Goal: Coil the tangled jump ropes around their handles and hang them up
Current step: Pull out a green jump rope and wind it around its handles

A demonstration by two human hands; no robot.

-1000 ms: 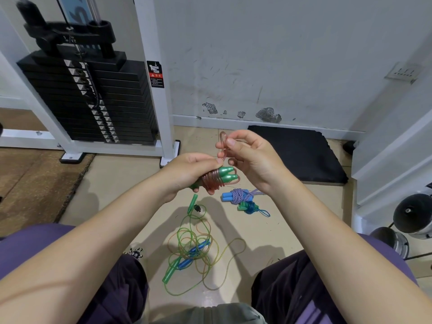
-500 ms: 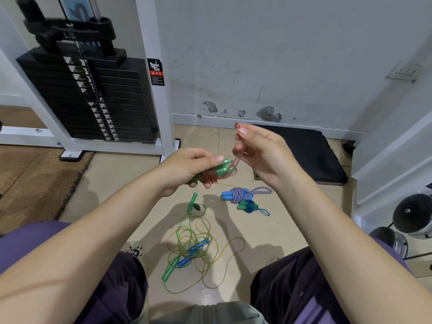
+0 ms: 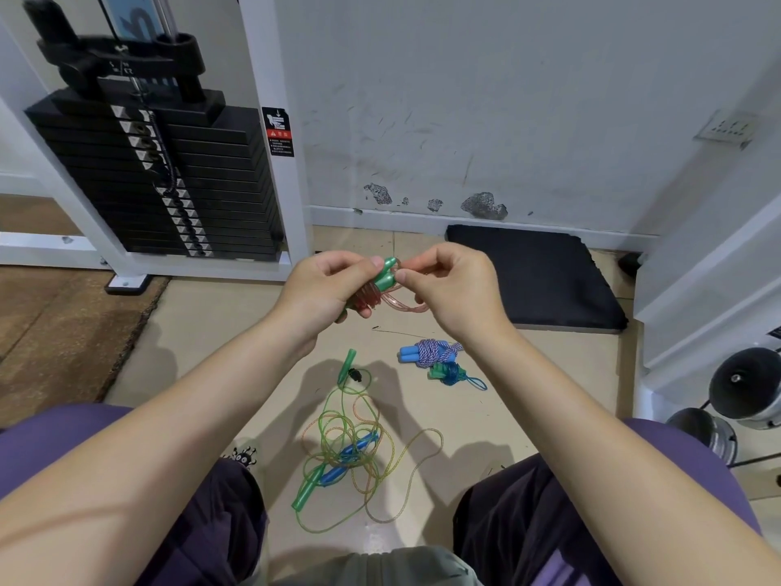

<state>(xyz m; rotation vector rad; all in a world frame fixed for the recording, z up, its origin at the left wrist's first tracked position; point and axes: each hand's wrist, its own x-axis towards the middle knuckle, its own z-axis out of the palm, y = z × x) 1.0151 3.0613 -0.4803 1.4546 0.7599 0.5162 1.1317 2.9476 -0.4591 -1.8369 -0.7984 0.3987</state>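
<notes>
My left hand (image 3: 327, 287) grips a pair of green handles (image 3: 385, 274) with pink clear rope coiled round them. My right hand (image 3: 450, 285) pinches the free loop of that pink rope (image 3: 401, 304) right beside the handle tips. Below on the floor lies a loose tangle of green and orange ropes (image 3: 355, 450) with green and blue handles in it. Farther right lie a coiled blue-handled rope with purple-white cord (image 3: 429, 353) and a small coiled blue rope with green handles (image 3: 450, 372).
A weight-stack machine (image 3: 160, 179) with a white frame stands at the left. A black mat (image 3: 536, 277) lies against the wall at the right. Round weights (image 3: 744, 387) sit at the far right. My knees frame the bottom of the view.
My right hand has come down from above and closed in on the handle tips, bringing the rope's loop with it. The left hand has tipped the handles upward.
</notes>
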